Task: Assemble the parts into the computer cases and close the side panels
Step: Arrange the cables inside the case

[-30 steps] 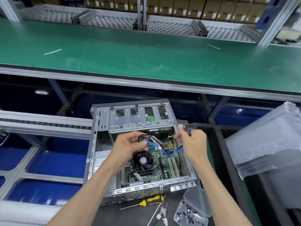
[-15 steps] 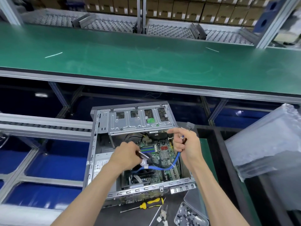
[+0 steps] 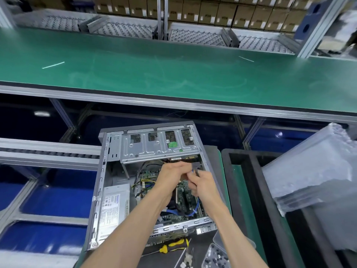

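Open computer case (image 3: pixel 123 182), lying on its side with the side panel off, interior facing up; all positions below are given from this case. Inside, at the far end: silver drive cage (image 3: pixel 160 147). Inside, along the left wall: power supply (image 3: pixel 114 207) with a white label. Inside, centre to right: green motherboard (image 3: pixel 183 196), largely hidden by both forearms. Left hand (image 3: pixel 171 176) and right hand (image 3: pixel 202 183) meet over the motherboard just below the drive cage, fingers curled and close together, almost touching; both pinch the upper end of a blue cable (image 3: pixel 196 206), whose lower loop runs down the right side of the board and back toward the near edge. The connector at the fingertips is too small and blurred to make out. Just beyond the near edge of the case: yellow-handled screwdriver (image 3: pixel 173 246), and to its right a clear plastic box of screws (image 3: pixel 217 256) with its lid up. Well right of the case: stack of clear plastic bags (image 3: pixel 316 182) on a black tray (image 3: pixel 243 155). Beyond the far end: green conveyor belt (image 3: pixel 173 74), then roller racks and rows of cardboard boxes (image 3: pixel 222 13).
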